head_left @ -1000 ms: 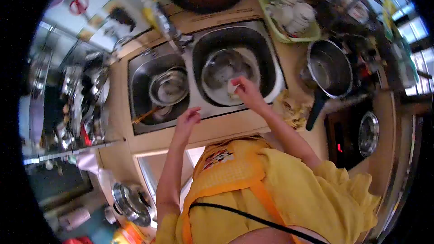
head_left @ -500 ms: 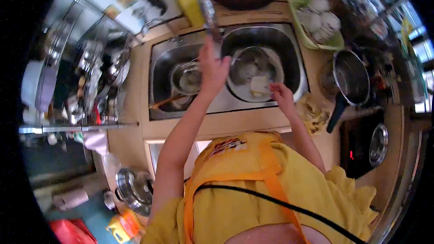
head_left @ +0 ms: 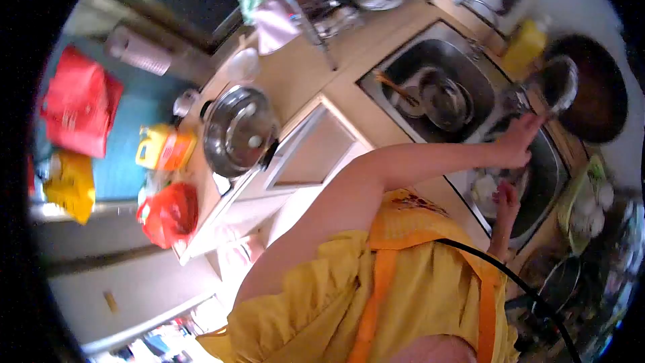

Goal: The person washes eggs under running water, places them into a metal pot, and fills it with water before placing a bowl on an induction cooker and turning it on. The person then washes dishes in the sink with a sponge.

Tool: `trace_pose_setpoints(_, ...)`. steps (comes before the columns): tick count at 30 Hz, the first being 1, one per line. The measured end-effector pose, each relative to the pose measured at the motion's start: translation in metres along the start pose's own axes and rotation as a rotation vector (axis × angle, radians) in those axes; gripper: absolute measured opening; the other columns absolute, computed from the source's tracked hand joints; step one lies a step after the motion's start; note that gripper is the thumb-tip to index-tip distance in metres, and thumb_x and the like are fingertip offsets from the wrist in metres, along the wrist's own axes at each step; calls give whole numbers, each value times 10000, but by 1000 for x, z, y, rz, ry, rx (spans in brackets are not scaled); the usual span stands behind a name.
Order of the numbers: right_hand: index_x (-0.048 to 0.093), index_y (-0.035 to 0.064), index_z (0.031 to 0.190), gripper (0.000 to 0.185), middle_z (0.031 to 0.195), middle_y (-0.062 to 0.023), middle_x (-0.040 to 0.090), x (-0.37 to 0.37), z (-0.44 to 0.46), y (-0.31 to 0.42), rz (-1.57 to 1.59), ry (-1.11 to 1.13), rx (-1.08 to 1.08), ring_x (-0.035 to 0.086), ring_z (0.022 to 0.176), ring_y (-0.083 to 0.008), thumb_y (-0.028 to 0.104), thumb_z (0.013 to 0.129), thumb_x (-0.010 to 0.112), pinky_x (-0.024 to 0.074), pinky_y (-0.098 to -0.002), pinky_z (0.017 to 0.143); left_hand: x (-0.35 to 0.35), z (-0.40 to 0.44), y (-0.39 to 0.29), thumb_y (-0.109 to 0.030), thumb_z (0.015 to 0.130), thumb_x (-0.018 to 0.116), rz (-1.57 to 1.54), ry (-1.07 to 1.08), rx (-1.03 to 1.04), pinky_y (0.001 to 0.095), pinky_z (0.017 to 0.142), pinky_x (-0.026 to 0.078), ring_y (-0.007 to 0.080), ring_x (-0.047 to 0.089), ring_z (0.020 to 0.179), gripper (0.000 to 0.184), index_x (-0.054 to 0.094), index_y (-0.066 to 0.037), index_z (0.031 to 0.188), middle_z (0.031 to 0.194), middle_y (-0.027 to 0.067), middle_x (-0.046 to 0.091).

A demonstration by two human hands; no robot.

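My left hand [head_left: 519, 142] reaches over the right sink bowl [head_left: 552, 191], its fingers stretched toward the faucet [head_left: 563, 87]. Whether the fingertips touch the metal is unclear from the blur. Lower in the same bowl is my right hand [head_left: 506, 199], with its fingers curled in; anything inside them is hidden. Beside it lies a pale, squarish, sponge-like piece [head_left: 484, 191] in a round metal basin, which my left forearm partly covers.
The left bowl holds a metal pan [head_left: 445, 99] and a wooden-handled utensil [head_left: 396, 86]. A steel pot [head_left: 240, 131] stands on the counter at left. Behind the sink are a yellow bottle [head_left: 527, 46] and a dark wok [head_left: 591, 91]. A green basket [head_left: 579, 208] holds white dishes.
My view has swung to the left, so the sink now appears at the right and the floor side shows. My left hand remains by the faucet, and my right hand stays over the basin.
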State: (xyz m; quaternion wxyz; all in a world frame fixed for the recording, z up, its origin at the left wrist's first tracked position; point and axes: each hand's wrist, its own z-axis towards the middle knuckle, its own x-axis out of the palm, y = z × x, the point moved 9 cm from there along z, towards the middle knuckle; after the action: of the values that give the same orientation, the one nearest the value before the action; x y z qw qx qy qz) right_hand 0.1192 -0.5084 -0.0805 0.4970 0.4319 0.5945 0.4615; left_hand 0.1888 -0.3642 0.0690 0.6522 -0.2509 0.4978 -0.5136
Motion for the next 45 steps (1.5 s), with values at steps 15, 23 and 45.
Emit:
trace_pose_setpoints(15,505,-1,1036,245,939,-79,561,21,19,-29,-99,151,84,557,736,-149,138,834,492,447,-262,627,2,3,-1,-58,608,524,-43,211,53,349,999,208,323,235,1221,785,153,12,1296,1313,235,223)
trace_pose_setpoints(23,527,8,994,208,856,-78,572,-20,-24,-33,-305,-10,2,544,732,-148,138,840,479,434,-260,655,26,10,-1,-88,659,531,-20,343,11,311,956,291,321,311,1179,763,124,28,1294,1325,225,191)
trace_pose_setpoints(45,548,19,964,241,798,-102,590,-76,16,-86,-423,-173,51,567,738,-195,35,726,515,446,-279,660,81,63,-1,-47,707,522,-109,405,13,265,730,439,160,549,837,583,375,-219,1244,986,113,561)
